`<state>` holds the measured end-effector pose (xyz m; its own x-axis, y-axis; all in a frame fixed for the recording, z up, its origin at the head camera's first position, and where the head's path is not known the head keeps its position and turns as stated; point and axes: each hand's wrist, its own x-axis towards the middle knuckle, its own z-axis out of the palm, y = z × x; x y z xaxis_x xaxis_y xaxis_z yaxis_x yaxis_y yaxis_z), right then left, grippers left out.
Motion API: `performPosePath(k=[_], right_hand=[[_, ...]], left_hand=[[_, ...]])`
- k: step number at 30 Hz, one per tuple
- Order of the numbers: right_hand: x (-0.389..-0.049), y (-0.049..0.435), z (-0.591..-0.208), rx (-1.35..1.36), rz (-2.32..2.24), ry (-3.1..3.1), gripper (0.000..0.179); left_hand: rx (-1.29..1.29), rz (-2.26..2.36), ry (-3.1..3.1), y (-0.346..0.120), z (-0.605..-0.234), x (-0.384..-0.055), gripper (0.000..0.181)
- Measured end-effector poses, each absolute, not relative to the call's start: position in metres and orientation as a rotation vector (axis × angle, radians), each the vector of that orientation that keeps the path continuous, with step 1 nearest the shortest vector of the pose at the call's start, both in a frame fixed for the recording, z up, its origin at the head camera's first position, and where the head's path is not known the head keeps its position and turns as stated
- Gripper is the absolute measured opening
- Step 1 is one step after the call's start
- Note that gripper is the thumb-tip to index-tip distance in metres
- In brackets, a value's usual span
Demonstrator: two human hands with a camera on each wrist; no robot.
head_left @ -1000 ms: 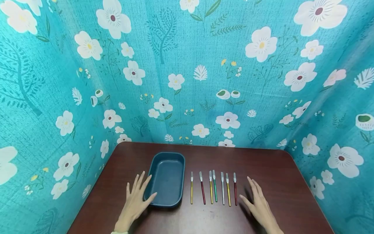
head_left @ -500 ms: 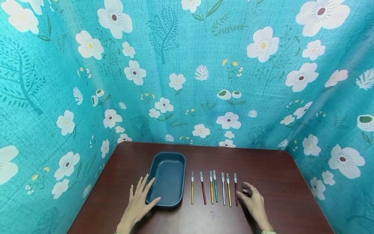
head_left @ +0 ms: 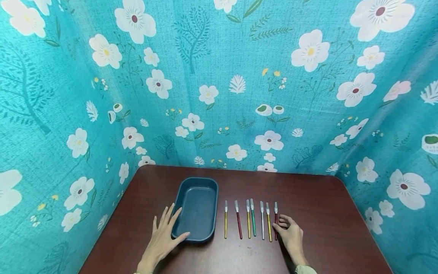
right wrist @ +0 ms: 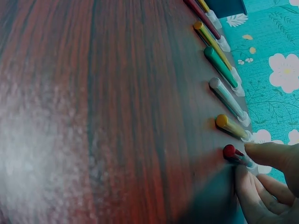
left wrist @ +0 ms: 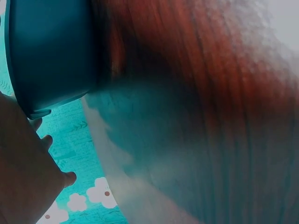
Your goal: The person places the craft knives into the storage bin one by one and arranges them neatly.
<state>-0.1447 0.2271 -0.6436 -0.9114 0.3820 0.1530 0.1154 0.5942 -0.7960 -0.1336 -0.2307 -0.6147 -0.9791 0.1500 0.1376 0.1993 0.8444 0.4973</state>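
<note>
Several capped craft knives with slim metallic handles and clear caps lie in a row on the dark brown table. At the right end of the row, my right hand (head_left: 290, 234) pinches the dark red craft knife (head_left: 276, 214) between thumb and fingers. In the right wrist view the red handle end (right wrist: 229, 151) shows between thumb and fingertip, low on the table. The nearest one to it is a gold craft knife (head_left: 269, 226). My left hand (head_left: 162, 238) rests with spread, straight fingers on the left rim of a blue rectangular tray (head_left: 216, 205), thumb over its near corner.
Left of the gold one lie a silver craft knife (head_left: 262, 224), a green one (head_left: 253, 222), and others in gold and red. A turquoise floral curtain (head_left: 212, 95) hangs behind and beside the table (head_left: 325, 205).
My right hand has moved left to the dark red craft knife, its fingers curling in from straight to a pinch. The left hand has shifted slightly right and stays at the tray.
</note>
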Motion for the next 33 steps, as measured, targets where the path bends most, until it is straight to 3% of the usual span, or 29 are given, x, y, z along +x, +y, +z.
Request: performPosePath(k=[33], right_hand=[[-0.1524,0.2234,-0.6369,-0.463,1.035,-2.639,0.029]], left_hand=[[-0.244,-0.780,-2.993,-0.2303,-0.6114,-0.1361,0.102]])
